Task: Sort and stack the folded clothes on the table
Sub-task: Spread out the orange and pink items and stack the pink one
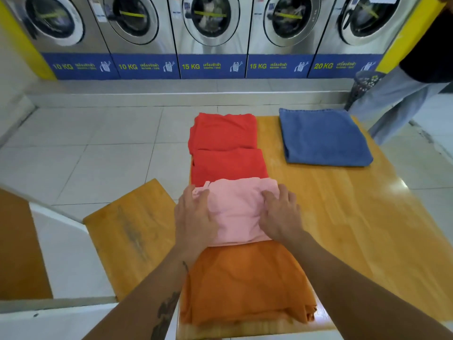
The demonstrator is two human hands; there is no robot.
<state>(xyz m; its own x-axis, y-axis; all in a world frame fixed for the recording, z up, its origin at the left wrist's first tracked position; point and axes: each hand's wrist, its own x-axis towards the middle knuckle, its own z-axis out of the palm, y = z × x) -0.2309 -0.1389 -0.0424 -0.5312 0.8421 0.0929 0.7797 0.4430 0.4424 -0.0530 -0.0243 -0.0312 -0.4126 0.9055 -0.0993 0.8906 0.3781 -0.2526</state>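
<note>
Five front-loading washing machines (210, 25) line the far wall of a laundromat, each with a blue panel below its round door marked 10 KG, 15 KG or 20 KG. Pale square floor tiles (98, 148) spread between the machines and a glossy wooden table (343, 217), which fills the lower right of the view. A wooden bench seat (132, 231) stands just beside the table's left edge. At the far right, a second person in light trousers (402, 104) stands beside a dark laundry basket (362, 87).

Folded clothes lie in a row along the table's left side. Nearest the viewer is an orange garment (245, 285), then a pink garment (235, 212), its near edge overlapping the orange one, then two red garments (225, 148) touching one another, the far one reaching the table's far edge. A folded blue denim piece (323, 136) lies apart at the far right corner.

The left hand (193, 217) rests flat on the pink garment's left edge, fingers spread and pressing down. The right hand (282, 214) lies flat on its right edge, fingers likewise spread, gripping nothing.
</note>
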